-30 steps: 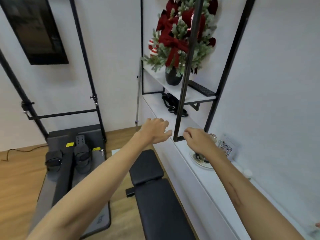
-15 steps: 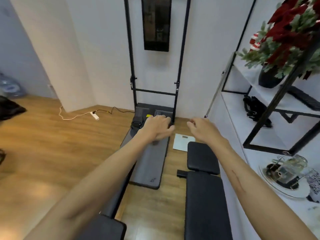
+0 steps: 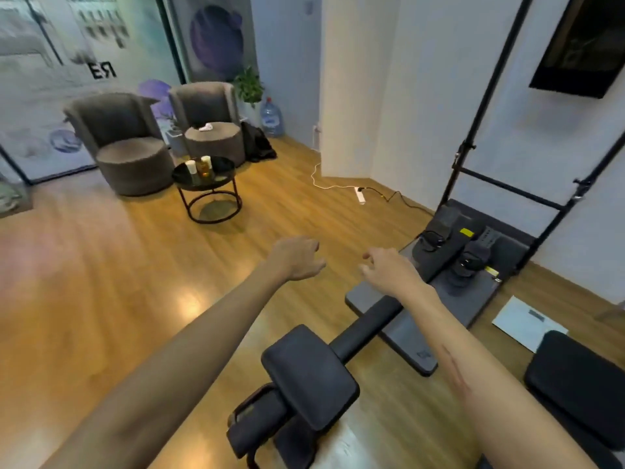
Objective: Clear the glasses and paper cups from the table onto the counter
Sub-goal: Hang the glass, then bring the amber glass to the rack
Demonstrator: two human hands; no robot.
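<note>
Both your arms are stretched out in front of you over the wood floor. Your left hand and right hand have their fingers loosely spread and hold nothing. The cups and glasses (too small to count) sit well apart from you on the round black table, just beside two grey armchairs. A black exercise bench sits right below your arms.

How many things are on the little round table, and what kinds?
Paper cups: 1
Amber glasses: 2, standing close together, so the count is a best guess
Total on the table: 3
</note>
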